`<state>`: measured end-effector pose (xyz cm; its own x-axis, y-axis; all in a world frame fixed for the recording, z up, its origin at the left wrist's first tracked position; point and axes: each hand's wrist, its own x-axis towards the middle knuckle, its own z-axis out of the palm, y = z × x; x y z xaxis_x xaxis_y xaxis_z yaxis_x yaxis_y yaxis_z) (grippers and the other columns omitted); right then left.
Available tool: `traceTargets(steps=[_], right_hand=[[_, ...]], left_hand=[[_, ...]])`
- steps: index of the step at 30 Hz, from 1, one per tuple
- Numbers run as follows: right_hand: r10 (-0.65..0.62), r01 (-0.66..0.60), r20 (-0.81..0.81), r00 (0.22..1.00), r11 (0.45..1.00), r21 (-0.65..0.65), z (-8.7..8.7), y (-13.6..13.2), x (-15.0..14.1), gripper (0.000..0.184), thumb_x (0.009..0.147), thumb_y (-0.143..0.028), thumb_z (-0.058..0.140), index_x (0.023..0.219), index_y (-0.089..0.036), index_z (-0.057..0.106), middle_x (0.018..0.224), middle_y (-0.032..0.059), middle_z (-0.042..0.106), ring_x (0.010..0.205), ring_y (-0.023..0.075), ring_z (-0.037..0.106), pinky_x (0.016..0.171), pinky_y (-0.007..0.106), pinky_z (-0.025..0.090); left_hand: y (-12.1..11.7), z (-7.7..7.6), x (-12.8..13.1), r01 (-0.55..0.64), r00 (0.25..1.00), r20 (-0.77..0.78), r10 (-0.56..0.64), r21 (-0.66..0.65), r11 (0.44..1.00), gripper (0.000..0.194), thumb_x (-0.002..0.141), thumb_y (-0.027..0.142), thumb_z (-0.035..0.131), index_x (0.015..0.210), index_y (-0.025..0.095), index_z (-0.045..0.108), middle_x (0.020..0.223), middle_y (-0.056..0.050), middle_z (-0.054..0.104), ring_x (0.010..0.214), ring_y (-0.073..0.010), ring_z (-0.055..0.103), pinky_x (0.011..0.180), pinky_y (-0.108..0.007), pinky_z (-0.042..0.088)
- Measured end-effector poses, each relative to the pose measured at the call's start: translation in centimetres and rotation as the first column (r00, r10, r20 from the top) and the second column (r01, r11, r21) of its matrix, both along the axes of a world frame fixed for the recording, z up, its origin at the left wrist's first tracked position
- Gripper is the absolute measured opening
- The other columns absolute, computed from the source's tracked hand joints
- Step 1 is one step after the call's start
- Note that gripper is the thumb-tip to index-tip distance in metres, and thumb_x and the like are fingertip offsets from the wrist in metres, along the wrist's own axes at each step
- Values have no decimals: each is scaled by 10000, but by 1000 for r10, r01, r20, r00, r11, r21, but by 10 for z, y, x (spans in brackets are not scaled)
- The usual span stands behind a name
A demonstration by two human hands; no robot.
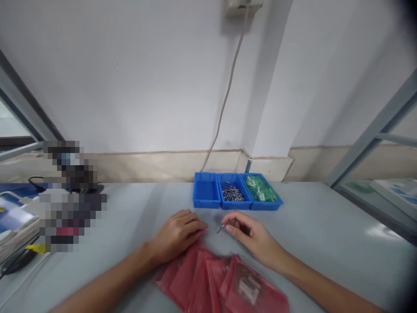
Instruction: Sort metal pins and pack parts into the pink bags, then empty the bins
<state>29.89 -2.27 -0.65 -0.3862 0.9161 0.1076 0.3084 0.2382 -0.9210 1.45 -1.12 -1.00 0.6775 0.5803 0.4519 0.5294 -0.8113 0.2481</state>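
My right hand (250,234) pinches a small metal pin (221,228) between thumb and fingers, just above the grey table (325,226). My left hand (177,234) rests palm down with fingers curled, its fingertips on the top edge of a pile of pink plastic bags (221,282). The bags lie fanned out near the table's front edge between my forearms. Beyond my hands stand three blue bins in a row: the left one (206,191) looks empty, the middle one (233,193) holds several metal pins, the right one (262,190) holds green pieces.
A stack of papers and a black cable (16,256) lie at the table's left edge. A beige cable (224,100) hangs down the white wall behind the bins. A grey metal frame (374,130) rises at the right.
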Motion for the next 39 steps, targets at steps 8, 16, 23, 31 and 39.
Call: traceTargets(steps=[8, 16, 23, 31, 39], right_hand=[[-117, 122, -109, 987, 992, 41, -5, 5, 2, 297, 963, -408, 715, 840, -235, 507, 741, -57, 453, 680, 143, 436, 636, 277, 369], [-135, 107, -202, 970, 984, -142, -7, 3, 3, 316, 970, -503, 706, 949, -257, 510, 606, -67, 580, 593, 168, 613, 590, 286, 484], [-145, 120, -269, 952, 987, -106, -4, 6, 2, 334, 998, -542, 666, 1121, -250, 561, 880, -12, 659, 610, 142, 653, 590, 304, 548], [-143, 116, -259, 955, 986, -118, -5, 6, 3, 394, 984, -593, 667, 1123, -233, 590, 863, -21, 550, 662, 137, 632, 531, 262, 530], [-153, 117, -294, 943, 984, -136, -9, 7, 4, 372, 993, -580, 653, 1131, -244, 571, 980, -16, 532, 627, 128, 677, 527, 286, 580]], left_hand=[[12, -7, -7, -88, 995, 52, 90, -27, 996, 209, 1100, 291, 548, 1140, 215, 738, 1017, -68, 735, 939, -210, 647, 867, -352, 532], [13, -6, -8, -113, 992, 52, 117, -70, 991, 203, 1099, 294, 554, 1135, 227, 742, 1012, -65, 732, 947, -208, 649, 863, -344, 536], [13, -4, -9, -120, 991, 43, 124, -84, 989, 234, 1110, 307, 527, 1126, 218, 743, 1009, -66, 733, 943, -205, 646, 847, -338, 534], [13, -4, -9, -129, 990, 45, 133, -86, 988, 228, 1105, 296, 532, 1117, 220, 746, 1007, -65, 733, 943, -206, 660, 843, -336, 540], [13, -3, -9, -136, 989, 44, 142, -113, 984, 205, 1099, 285, 548, 1111, 214, 740, 1024, -57, 727, 961, -205, 648, 865, -334, 526]])
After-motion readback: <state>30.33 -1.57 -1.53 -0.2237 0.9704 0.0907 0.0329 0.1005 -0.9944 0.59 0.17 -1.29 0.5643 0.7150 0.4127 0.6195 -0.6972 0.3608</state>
